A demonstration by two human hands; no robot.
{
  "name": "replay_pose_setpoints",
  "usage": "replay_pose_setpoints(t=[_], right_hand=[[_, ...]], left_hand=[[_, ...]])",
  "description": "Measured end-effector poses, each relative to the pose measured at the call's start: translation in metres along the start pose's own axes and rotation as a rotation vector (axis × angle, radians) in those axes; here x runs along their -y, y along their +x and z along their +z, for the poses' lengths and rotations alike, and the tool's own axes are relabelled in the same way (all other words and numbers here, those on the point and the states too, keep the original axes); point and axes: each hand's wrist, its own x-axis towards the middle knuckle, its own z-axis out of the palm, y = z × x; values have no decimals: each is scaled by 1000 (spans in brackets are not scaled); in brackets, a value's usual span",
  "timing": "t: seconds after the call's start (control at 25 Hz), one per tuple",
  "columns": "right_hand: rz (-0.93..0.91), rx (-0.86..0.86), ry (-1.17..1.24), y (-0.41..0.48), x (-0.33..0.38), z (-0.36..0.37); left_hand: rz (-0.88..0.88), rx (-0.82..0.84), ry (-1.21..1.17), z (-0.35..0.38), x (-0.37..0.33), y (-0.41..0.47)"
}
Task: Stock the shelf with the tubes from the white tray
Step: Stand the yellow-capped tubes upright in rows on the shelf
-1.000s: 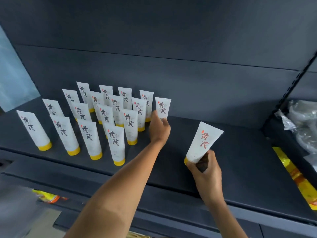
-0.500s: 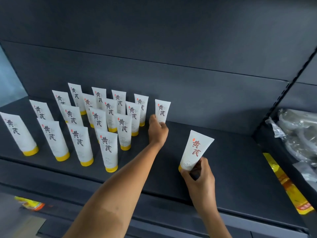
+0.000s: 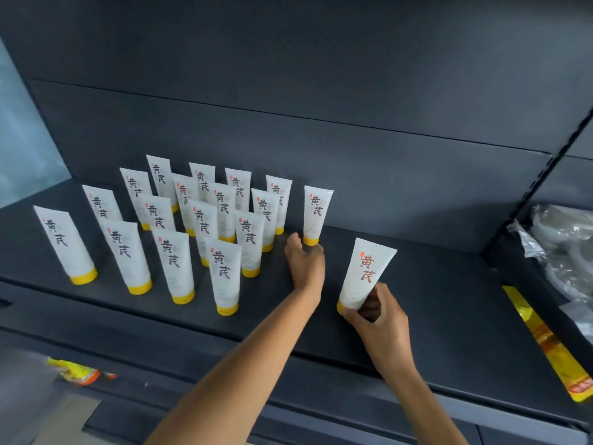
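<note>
While many yellow-capped tubes (image 3: pixel 224 274) stand on the shelf (image 3: pixel 449 300), the left hand (image 3: pixel 305 268) lies spread beside the rightmost tube (image 3: pixel 316 213) and the right hand (image 3: pixel 382 322) grip pinches a further tube (image 3: pixel 365 274), not yet placed.

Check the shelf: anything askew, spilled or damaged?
Only the tube gripped by the right hand: it leans right, apart from the group, not yet stood on its cap. The other tubes stand cap-down on the shelf, in loosely staggered rows. No spill or damage visible.
</note>
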Motion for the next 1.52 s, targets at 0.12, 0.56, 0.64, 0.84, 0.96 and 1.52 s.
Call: replay_pose_setpoints(t=[0.12,0.56,0.64,0.84,0.96,1.52], right_hand=[[-13,50,-69,23,4,16],[-116,101,-406,105,7,95],[-133,108,-411,112,6,105],[-83,121,-388,118,9,113],[-81,106,-385,117,8,114],[77,72,-357,106,14,107]], left_hand=[[-51,50,-146,-18,0,-31],[47,179,21,-51,9,-19],[32,196,19,-51,9,-21],[-35,202,35,-53,9,-14],[-68,216,36,-55,11,-9],[4,215,77,-54,19,-5]])
